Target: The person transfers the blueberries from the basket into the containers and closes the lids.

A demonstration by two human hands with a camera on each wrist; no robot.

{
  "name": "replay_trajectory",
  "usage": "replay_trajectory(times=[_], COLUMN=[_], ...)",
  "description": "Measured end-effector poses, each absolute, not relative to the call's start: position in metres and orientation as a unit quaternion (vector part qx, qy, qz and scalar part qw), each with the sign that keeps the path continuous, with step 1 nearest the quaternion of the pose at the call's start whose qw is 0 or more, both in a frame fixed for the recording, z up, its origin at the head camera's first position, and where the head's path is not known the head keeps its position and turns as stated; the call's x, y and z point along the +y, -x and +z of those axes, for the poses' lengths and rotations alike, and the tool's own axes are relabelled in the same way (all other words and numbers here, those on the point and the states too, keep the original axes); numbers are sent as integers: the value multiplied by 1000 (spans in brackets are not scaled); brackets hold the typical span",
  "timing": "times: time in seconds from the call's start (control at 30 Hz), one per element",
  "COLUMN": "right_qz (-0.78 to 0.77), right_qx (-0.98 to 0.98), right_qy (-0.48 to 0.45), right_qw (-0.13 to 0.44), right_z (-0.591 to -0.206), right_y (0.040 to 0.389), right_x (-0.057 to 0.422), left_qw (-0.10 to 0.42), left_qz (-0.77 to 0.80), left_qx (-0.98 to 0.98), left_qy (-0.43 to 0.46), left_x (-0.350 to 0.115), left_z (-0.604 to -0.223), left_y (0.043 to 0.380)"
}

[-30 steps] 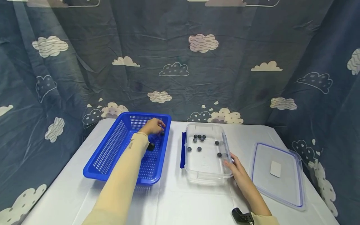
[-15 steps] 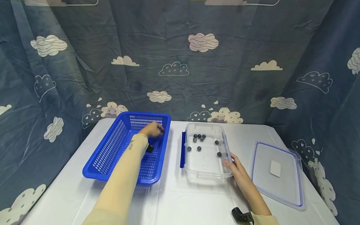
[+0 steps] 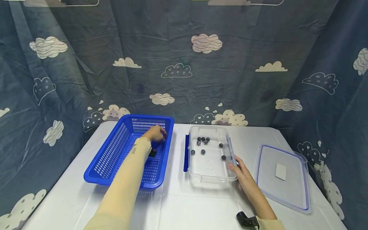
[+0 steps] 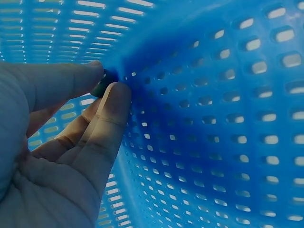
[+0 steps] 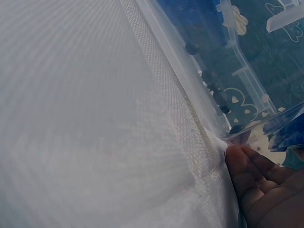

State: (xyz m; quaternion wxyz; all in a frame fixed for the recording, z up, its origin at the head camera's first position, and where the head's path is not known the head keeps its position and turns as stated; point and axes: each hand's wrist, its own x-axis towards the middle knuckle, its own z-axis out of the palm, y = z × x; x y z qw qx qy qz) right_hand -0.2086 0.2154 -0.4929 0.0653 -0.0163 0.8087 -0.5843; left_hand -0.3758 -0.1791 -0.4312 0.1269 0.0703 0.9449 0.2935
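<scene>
My left hand (image 3: 156,133) reaches into the blue perforated basket (image 3: 167,161), near its far right corner. In the left wrist view, thumb and fingers pinch a small dark ball (image 4: 100,88) beside the basket wall. The fingers hide most of it. Right of the basket stands a clear plastic box (image 3: 208,167) without its lid. Several dark balls (image 3: 203,152) lie spread over its floor, a group of them toward the far end. My right hand (image 3: 245,179) holds the box's right side close to the near corner, thumb at the wall.
A clear lid with a blue seal (image 3: 267,188) and a white label (image 3: 280,172) lies on the white-covered table (image 3: 198,209) at the right. The box's blue side latch (image 3: 186,153) sticks out toward the basket. A cloud-patterned curtain (image 3: 218,86) hangs behind the table.
My left hand has lowered slightly in the basket and its fingers have closed at the ball seen by them earlier. My right hand and the box stay in place.
</scene>
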Motion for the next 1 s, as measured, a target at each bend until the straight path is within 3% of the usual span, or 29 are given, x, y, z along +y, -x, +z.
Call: replay_trajectory(times=[1.0], right_qz=[-585], right_qx=[808], right_qy=[11], right_qw=[67], right_z=[-492], right_y=[209], right_x=[214], left_qw=[93], left_qz=[319], left_qx=[942], left_qy=[-58], left_x=[-187], left_z=[-432], left_y=[377])
